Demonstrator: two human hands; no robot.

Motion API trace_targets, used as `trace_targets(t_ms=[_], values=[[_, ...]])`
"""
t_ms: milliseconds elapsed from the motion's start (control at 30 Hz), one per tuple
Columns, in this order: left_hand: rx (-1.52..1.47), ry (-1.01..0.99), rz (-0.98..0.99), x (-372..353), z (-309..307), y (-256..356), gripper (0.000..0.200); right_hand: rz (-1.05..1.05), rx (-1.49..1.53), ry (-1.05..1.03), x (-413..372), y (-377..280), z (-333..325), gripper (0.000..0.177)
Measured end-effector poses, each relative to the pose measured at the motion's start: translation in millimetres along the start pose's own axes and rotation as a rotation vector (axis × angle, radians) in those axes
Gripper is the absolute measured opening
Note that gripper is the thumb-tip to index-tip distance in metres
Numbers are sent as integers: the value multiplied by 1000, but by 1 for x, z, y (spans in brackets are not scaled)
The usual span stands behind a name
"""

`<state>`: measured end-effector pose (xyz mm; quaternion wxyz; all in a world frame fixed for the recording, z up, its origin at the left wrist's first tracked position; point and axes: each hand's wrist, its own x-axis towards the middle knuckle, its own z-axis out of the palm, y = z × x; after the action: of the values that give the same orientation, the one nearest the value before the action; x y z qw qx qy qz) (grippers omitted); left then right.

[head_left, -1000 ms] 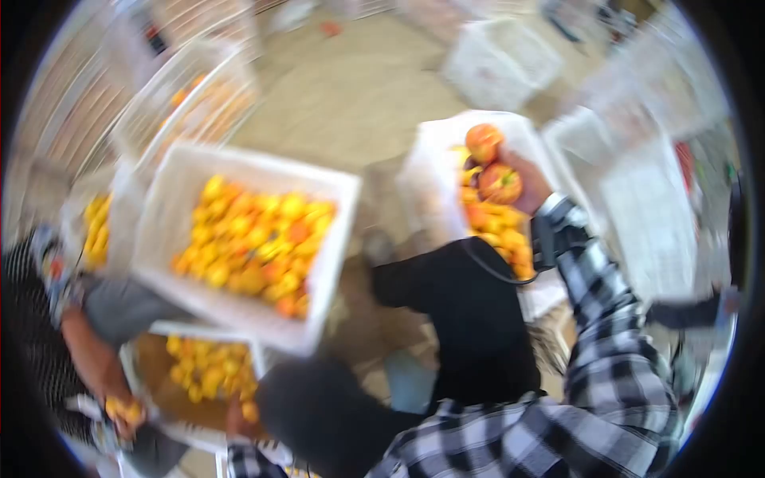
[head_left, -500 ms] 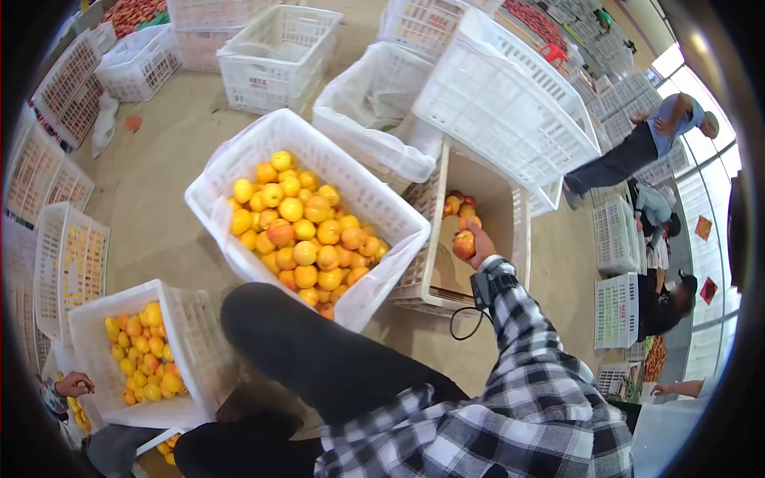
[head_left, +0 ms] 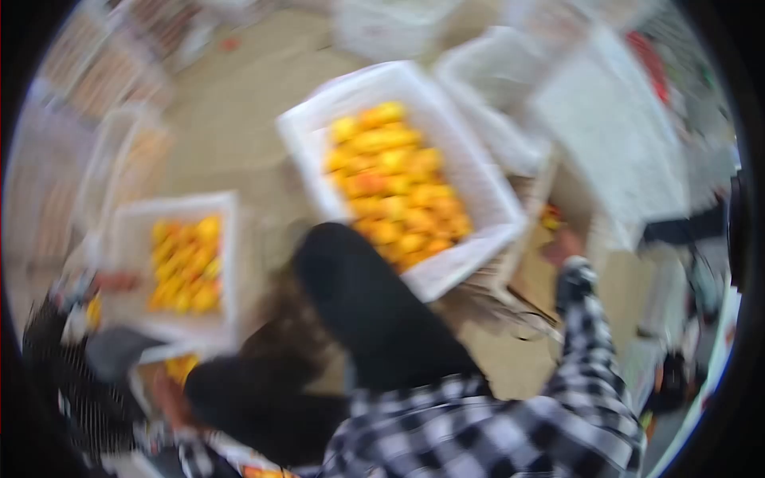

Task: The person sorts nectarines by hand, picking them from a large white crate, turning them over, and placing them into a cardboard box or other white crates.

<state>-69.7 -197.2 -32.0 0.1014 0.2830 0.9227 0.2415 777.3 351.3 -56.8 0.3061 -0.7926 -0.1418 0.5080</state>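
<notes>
The whole view is smeared by motion. My right hand (head_left: pixel 564 245) is inside a crate with a brown cardboard lining (head_left: pixel 531 275). Just beyond its fingers lie red-yellow fruits (head_left: pixel 550 217); whether it holds one is too blurred to tell. At lower left, my left hand (head_left: pixel 171 398), with a checked cuff near it, hangs beside a small box with yellow fruits (head_left: pixel 182 367); its fingers are blurred. Between my hands stands a large white crate (head_left: pixel 486 247), lined with white sheeting and heaped with yellow-orange round fruits (head_left: pixel 394 187).
At left, another white crate (head_left: pixel 231 271) holds more yellow fruit. Another person's hand (head_left: pixel 115 280) reaches beside it. Stacked white crates (head_left: pixel 610 119) stand right of a sheet-lined crate (head_left: pixel 494 95). My knee (head_left: pixel 343 255) is close to the large crate.
My view has swung left, so the crates appear further right. My left hand has come into view at lower left. My right hand, which held a red-orange fruit, stays in the cardboard-lined crate.
</notes>
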Motion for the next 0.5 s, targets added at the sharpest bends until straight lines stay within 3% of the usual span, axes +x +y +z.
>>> trace_targets(t_ms=[33,67,100,133,167,200,233,267,333,500], values=[[707,147,517,5,0,15,34,-399,-329,-93,-5,-11,13,34],[557,-11,375,14,-3,2,41,-1035,-730,-246,38,-25,13,44],[-2,29,-42,30,3,-12,37,-552,-101,-348,-53,-51,73,41],[53,151,-47,42,12,7,27,-560,112,-431,-116,-66,124,42],[-211,176,-120,48,15,74,17,-581,131,-607,-138,-79,148,44],[-338,127,-105,55,22,102,15,-625,91,-570,-209,-86,199,44],[-478,75,-82,61,32,119,14,-586,64,-885,-241,-93,230,47],[-330,-5,8,70,38,138,13,-658,5,-1069,-284,-89,267,51],[-176,-146,158,99,61,150,16,-769,-96,-1167,-387,-76,349,56],[-79,-407,211,155,130,125,30,-609,-283,-1434,-519,-7,498,47]])
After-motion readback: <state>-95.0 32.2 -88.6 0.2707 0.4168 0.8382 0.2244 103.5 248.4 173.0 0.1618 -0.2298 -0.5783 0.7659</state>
